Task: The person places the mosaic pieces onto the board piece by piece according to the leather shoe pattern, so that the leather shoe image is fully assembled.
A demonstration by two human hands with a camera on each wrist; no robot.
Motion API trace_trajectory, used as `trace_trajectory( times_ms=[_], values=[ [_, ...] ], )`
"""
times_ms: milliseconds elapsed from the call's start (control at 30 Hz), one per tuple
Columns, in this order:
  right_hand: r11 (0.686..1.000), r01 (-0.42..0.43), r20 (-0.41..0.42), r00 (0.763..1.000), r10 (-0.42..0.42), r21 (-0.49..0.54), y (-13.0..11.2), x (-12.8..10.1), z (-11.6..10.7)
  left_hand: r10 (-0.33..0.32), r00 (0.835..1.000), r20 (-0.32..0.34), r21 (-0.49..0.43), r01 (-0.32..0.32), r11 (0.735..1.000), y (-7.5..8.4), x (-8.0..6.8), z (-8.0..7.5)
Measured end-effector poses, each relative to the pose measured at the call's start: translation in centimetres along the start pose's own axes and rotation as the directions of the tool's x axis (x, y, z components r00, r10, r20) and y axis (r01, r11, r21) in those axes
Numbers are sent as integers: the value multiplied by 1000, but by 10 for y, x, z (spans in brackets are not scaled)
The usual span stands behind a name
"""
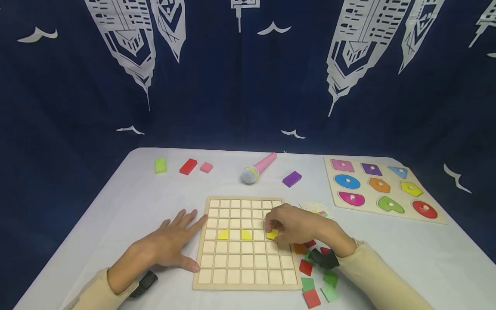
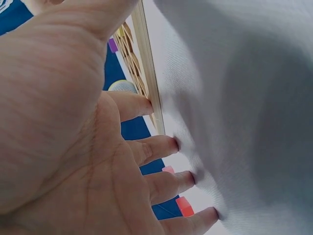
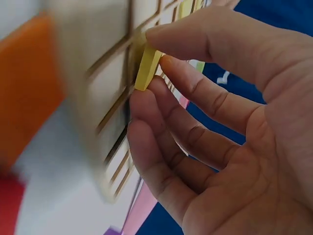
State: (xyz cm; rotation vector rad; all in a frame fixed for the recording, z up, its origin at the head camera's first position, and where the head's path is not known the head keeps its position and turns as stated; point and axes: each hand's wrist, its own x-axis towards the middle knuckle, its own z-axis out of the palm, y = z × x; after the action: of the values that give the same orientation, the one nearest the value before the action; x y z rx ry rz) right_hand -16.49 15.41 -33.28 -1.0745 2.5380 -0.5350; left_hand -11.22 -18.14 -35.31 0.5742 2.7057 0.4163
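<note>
A wooden grid board (image 1: 246, 275) lies on the white table, with two yellow quarter-round tiles (image 1: 234, 235) set in its middle row. My right hand (image 1: 288, 227) pinches a third yellow tile (image 1: 272, 234) between thumb and fingers against the board's right part; in the right wrist view the tile (image 3: 146, 68) stands tilted on edge at a grid cell. My left hand (image 1: 172, 241) lies flat with fingers spread on the table. Its fingertips (image 2: 146, 104) touch the board's left edge (image 2: 146, 73).
Loose red, green and orange tiles (image 1: 315, 284) lie right of the board. A pink toy microphone (image 1: 257, 168), purple block (image 1: 292, 178), green, red and pink blocks (image 1: 187, 166) sit farther back. A shape-peg puzzle (image 1: 381, 189) lies at the right.
</note>
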Motion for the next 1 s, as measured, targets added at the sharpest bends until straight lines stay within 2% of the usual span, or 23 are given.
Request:
trace_trajectory(
  times_ms=[200,433,633,1000],
  values=[
    [996,83,49,995,-81,-36,-28,25,4,1,1000,-9,2,-1,1000,-1,1,-1],
    [976,208,92,975,-201,-69,-51,46,12,7,1000,-5,4,-7,1000,-1,1,0],
    [977,192,135,974,-180,-87,-56,53,20,-1,1000,-1,1,1,1000,0,1,-1],
    [981,174,79,983,-167,-89,-57,47,24,10,1000,-2,14,-10,1000,0,0,-2]
  ],
)
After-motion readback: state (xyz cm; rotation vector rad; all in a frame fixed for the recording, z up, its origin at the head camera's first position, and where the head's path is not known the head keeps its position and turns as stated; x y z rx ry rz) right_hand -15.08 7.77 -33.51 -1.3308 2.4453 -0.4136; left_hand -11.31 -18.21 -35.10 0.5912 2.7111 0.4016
